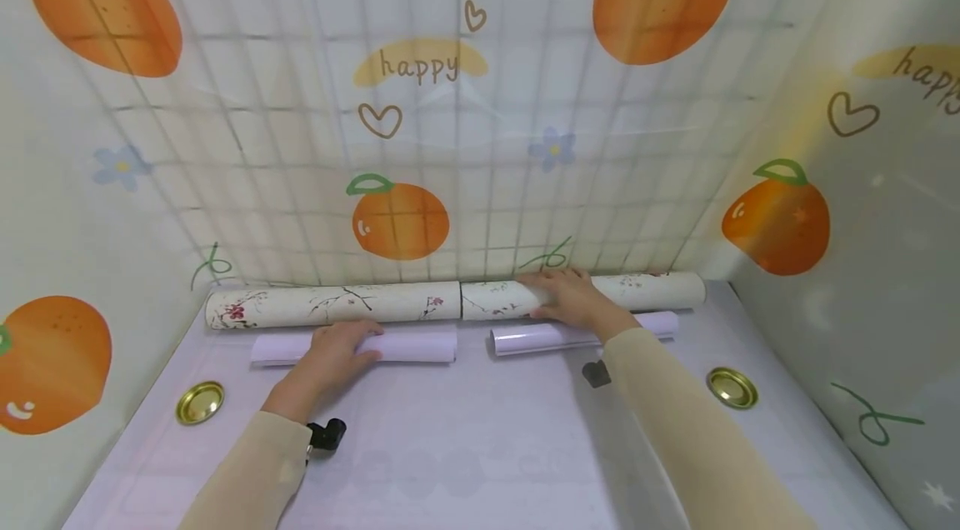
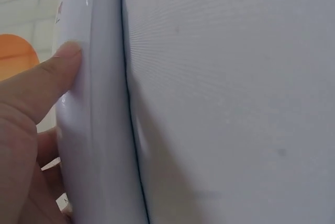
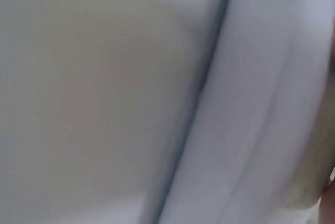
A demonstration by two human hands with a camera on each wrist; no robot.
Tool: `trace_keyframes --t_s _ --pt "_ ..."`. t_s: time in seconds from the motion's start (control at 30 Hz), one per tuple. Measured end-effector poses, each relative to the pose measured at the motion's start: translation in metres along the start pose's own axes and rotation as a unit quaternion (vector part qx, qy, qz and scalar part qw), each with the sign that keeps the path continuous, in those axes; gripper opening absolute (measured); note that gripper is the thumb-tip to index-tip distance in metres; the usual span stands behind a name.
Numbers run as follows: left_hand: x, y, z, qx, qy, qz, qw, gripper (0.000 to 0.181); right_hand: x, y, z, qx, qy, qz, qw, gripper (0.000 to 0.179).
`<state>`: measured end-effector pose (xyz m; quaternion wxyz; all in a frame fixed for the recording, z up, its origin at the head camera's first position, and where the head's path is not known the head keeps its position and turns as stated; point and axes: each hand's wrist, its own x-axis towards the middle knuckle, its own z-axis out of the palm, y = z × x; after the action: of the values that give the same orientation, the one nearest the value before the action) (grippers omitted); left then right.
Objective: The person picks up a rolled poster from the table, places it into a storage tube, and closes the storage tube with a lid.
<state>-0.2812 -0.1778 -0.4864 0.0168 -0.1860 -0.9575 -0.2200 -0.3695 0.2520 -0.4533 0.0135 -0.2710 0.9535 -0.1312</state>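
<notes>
Two floral wallpaper rolls lie end to end along the back of the table, a left floral roll (image 1: 285, 307) and a right floral roll (image 1: 491, 302). In front of them are a left plain white roll (image 1: 420, 347) and a right plain white roll (image 1: 532, 338). My left hand (image 1: 337, 359) grips the left plain white roll; the left wrist view shows the thumb (image 2: 63, 67) on its surface and curled fingers along its far side. Reaching over the right plain white roll, my right hand (image 1: 573, 299) holds the right floral roll, thumb on the near side and fingers over the top.
One gold dish (image 1: 200, 402) sits at the left of the table (image 1: 465, 447), another gold dish (image 1: 732, 387) at the right. Behind stands a grid covered by a translucent curtain (image 1: 495, 197) printed with oranges. Similar sheets hang along both sides.
</notes>
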Motion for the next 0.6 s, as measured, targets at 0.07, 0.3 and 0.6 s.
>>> trace_keyframes --t_s 0.07,0.3,0.6 --pt "0.0 0.0 0.0 -0.003 -0.001 0.001 1.0 0.04 -0.001 0.001 -0.002 -0.006 0.0 -0.001 1.0 0.072" --pt "-0.002 0.0 -0.001 0.008 0.009 0.018 0.9998 0.041 -0.008 0.0 -0.017 -0.034 0.022 -0.002 0.9992 0.075" --pt "-0.009 0.007 -0.018 0.034 0.045 0.031 0.998 0.041 -0.024 -0.015 -0.041 -0.095 0.07 -0.038 0.9923 0.075"
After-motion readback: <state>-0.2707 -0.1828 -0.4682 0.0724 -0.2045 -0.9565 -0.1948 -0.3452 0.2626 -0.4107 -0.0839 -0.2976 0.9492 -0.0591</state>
